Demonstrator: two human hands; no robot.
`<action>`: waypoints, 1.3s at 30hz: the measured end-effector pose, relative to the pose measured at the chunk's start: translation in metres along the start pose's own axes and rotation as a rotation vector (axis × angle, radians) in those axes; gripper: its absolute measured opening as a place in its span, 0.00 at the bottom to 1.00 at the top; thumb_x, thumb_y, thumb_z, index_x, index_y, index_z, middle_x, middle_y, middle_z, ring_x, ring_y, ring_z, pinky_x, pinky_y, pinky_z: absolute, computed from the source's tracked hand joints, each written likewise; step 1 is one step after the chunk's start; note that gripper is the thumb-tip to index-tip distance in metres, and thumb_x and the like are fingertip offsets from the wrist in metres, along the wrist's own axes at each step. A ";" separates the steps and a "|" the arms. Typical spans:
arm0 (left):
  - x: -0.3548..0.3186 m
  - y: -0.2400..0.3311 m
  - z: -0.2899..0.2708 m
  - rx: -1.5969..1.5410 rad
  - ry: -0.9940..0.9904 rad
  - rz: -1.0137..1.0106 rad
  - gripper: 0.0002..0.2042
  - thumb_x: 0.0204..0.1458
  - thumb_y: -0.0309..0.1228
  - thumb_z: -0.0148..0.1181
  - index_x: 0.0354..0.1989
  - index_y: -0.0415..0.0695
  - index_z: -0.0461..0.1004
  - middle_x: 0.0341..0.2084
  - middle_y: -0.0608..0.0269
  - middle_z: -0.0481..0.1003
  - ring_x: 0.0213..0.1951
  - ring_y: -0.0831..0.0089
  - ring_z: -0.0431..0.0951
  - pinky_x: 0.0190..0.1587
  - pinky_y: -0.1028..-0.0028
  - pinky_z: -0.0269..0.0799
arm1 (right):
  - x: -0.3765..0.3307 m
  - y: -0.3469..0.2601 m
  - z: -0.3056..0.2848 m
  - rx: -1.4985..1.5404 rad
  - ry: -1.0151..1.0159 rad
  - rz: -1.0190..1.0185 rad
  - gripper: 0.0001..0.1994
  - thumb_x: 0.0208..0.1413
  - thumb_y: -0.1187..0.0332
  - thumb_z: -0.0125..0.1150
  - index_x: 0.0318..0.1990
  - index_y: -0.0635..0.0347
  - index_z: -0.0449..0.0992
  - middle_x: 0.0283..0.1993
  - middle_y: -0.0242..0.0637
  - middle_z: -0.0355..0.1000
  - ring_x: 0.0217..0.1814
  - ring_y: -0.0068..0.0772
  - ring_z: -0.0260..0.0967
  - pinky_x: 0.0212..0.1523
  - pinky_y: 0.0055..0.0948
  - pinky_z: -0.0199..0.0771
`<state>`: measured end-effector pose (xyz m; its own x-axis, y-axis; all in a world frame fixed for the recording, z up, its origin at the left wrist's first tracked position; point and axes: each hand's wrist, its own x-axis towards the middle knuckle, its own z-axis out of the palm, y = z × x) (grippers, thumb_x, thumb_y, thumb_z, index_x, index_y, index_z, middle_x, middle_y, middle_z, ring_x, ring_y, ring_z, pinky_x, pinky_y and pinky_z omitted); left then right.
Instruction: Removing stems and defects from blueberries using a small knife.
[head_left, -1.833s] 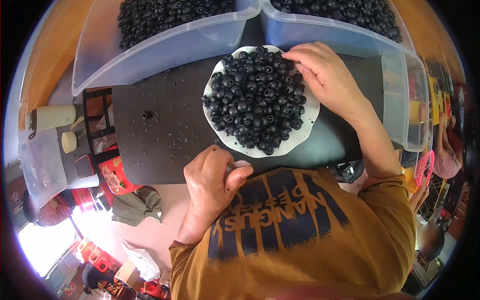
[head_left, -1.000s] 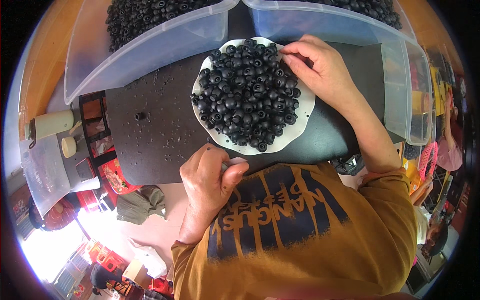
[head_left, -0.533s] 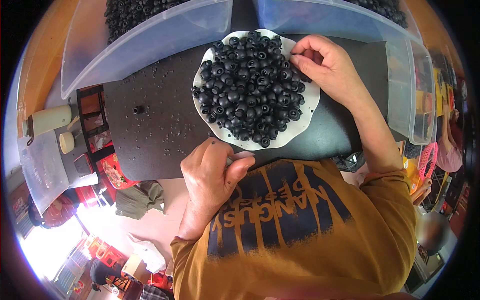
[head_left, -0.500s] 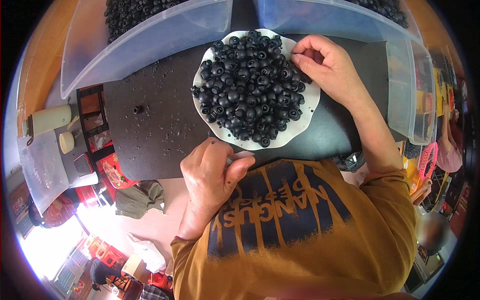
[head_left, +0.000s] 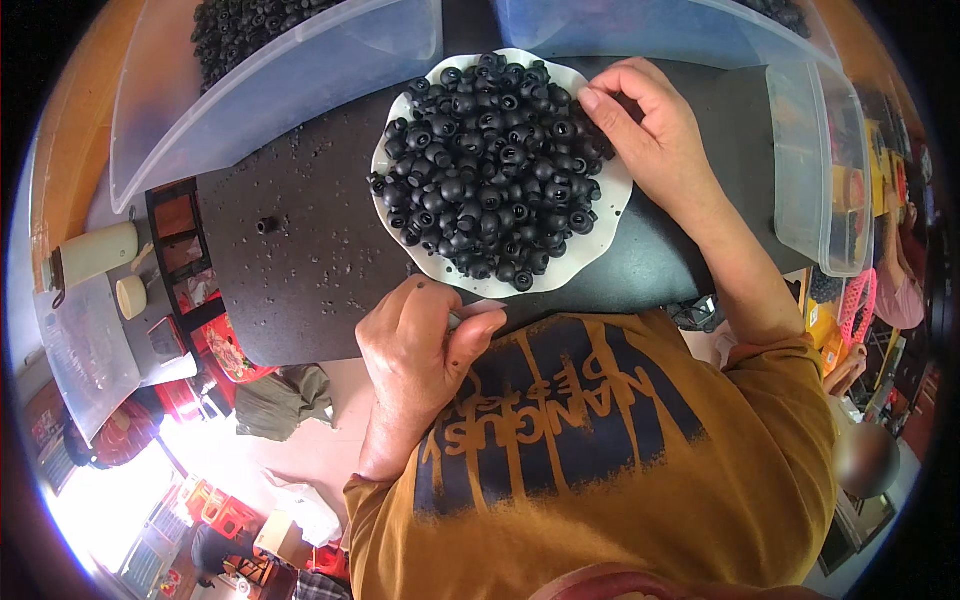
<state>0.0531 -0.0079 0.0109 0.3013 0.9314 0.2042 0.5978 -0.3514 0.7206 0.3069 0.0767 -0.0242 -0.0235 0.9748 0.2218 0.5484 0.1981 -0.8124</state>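
Observation:
A white scalloped plate (head_left: 595, 232) bears a heap of small round black pieces with hollow ends (head_left: 490, 165), rubber or plastic by their look. My right hand (head_left: 655, 130) is at the plate's upper right rim, beside the heap. Its thumb and forefinger are bent together; whatever sits between the tips is hidden. Below the plate's near left edge, my left hand (head_left: 415, 335) is closed around a thin grey blade-like tool (head_left: 470, 311), mostly covered by the fingers. A single black piece (head_left: 267, 225) lies on the dark table, left of the plate.
Two clear plastic bins (head_left: 300, 110) (head_left: 640, 40) with black pieces stand along the far side. Another clear bin wall (head_left: 815, 170) rises at the right. Black crumbs dot the dark tabletop (head_left: 330, 200). A pale bottle (head_left: 95, 252) and cup (head_left: 131, 297) are at far left.
The whole view has shifted slightly. My right hand has moved a little away from the heap, toward the plate's far right rim. My left hand keeps its grip on the tool.

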 end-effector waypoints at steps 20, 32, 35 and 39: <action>0.005 0.002 0.006 0.008 -0.032 -0.011 0.18 0.44 0.42 0.63 0.19 0.41 0.64 0.12 0.62 0.65 0.15 0.64 0.68 0.17 0.70 0.62 | -0.026 -0.007 -0.016 0.146 -0.081 0.017 0.06 0.48 0.74 0.60 0.34 0.61 0.72 0.42 0.31 0.64 0.30 0.16 0.59 0.30 0.16 0.61; 0.011 -0.032 -0.071 0.094 0.881 -0.389 0.14 0.52 0.39 0.49 0.18 0.44 0.63 0.10 0.67 0.59 0.11 0.78 0.57 0.13 0.80 0.51 | -0.027 -0.007 -0.018 0.106 -0.022 -0.014 0.03 0.48 0.76 0.58 0.31 0.63 0.73 0.42 0.33 0.65 0.32 0.17 0.63 0.33 0.16 0.64; 0.011 -0.025 -0.109 -0.436 1.052 -0.230 0.13 0.51 0.35 0.45 0.15 0.46 0.59 0.09 0.67 0.54 0.10 0.80 0.51 0.11 0.82 0.43 | -0.025 -0.009 -0.016 0.130 -0.036 -0.003 0.03 0.49 0.76 0.58 0.32 0.64 0.73 0.42 0.33 0.66 0.32 0.17 0.63 0.33 0.16 0.65; 0.012 -0.023 -0.085 -0.450 1.036 -0.203 0.11 0.48 0.29 0.43 0.14 0.45 0.57 0.09 0.68 0.51 0.09 0.81 0.48 0.10 0.83 0.40 | -0.023 -0.005 -0.015 0.070 -0.039 -0.057 0.06 0.48 0.73 0.58 0.35 0.63 0.73 0.43 0.36 0.66 0.33 0.24 0.64 0.34 0.20 0.66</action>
<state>-0.0201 0.0198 0.0526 -0.6511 0.6715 0.3538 0.1823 -0.3141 0.9317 0.3173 0.0516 -0.0168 -0.0858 0.9648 0.2486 0.4854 0.2584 -0.8353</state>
